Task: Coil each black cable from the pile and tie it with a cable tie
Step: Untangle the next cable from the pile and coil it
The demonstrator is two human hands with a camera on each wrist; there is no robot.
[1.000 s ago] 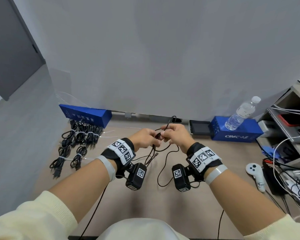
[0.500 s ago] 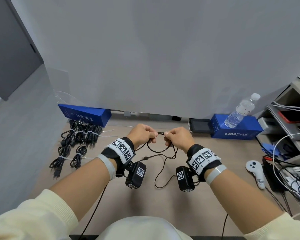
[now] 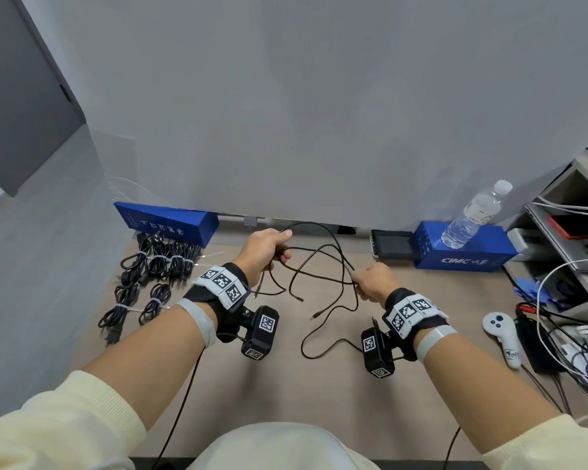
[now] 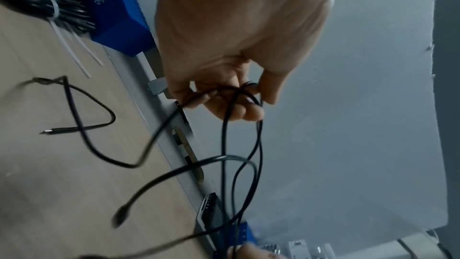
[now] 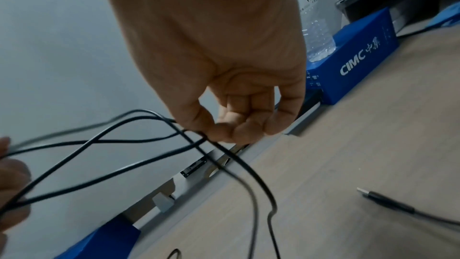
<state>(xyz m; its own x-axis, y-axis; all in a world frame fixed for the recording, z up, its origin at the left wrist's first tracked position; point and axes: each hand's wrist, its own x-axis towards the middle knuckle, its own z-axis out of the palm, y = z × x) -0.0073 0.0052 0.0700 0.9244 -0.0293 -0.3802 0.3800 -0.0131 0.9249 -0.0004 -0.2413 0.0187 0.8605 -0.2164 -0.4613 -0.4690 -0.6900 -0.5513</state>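
A thin black cable point(image 3: 319, 262) hangs in loose loops between both hands above the wooden table point(image 3: 319, 385). My left hand point(image 3: 269, 247) grips several strands in curled fingers point(image 4: 236, 106), raised near the wall. My right hand point(image 3: 370, 281) pinches crossing strands between thumb and fingers point(image 5: 219, 131), lower and to the right. The cable's tail trails onto the table, and one plug end point(image 3: 316, 316) lies in front of the right wrist, also seen as plug end point(image 5: 373, 197). Several coiled black cables point(image 3: 157, 266) with white cable ties point(image 4: 53, 5) lie at the far left.
A blue box point(image 3: 167, 222) stands behind the tied coils. Another blue box point(image 3: 462, 252) at the back right carries a water bottle point(image 3: 472, 215), beside a small dark screen point(image 3: 392, 244). A white controller point(image 3: 501, 334), tangled wires point(image 3: 574, 340) and a shelf point(image 3: 574, 232) crowd the right edge.
The hands have drawn apart: the left rose towards the wall, the right moved down and right. The cable loops between them have spread much wider.
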